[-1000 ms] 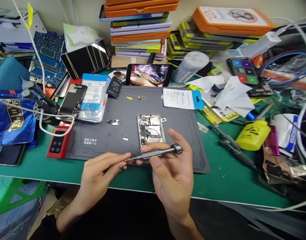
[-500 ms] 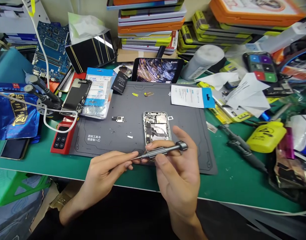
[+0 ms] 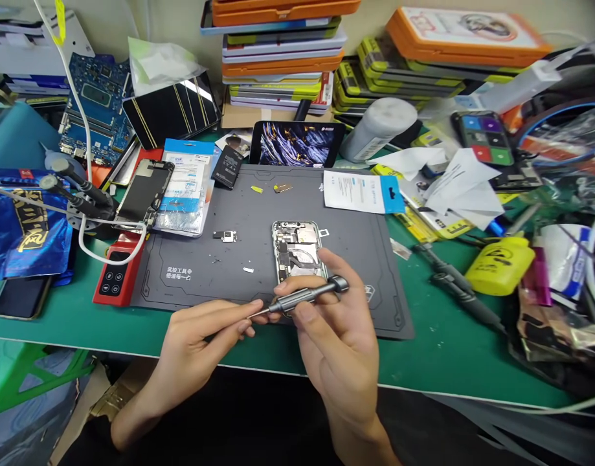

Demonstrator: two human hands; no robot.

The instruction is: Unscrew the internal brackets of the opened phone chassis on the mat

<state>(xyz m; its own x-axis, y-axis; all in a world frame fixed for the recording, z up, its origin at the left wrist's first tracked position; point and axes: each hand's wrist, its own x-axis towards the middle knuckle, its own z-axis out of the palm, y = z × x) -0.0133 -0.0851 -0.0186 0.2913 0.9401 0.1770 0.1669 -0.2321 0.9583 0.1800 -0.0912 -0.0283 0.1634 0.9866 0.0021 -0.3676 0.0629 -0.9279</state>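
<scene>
My right hand (image 3: pixel 338 330) grips a grey screwdriver (image 3: pixel 302 297) by its handle, the thick cap pointing up to the right. At the other end, the thumb and fingers of my left hand (image 3: pixel 207 340) are pinched around its thin tip, so the very end is hidden. Just beyond my hands an opened phone (image 3: pixel 298 249) lies on the dark grey mat (image 3: pixel 190 249), its inner parts exposed; my right hand covers its lower end. A small SIM tray (image 3: pixel 323 233) sticks out at its right side. Left of the phone lies a small metal phone part (image 3: pixel 225 236).
A red device (image 3: pixel 114 275) and a removed phone screen (image 3: pixel 144 191) lie to the left. A black battery (image 3: pixel 228 167) and a lit tablet (image 3: pixel 297 144) are at the back. Two grey screwdrivers (image 3: pixel 460 288) and a yellow bottle (image 3: pixel 501 265) lie right of the mat.
The whole view has shifted slightly, so things appear a little further left and lower. My hands keep the same grip on the screwdriver. The picture on the tablet screen has changed.
</scene>
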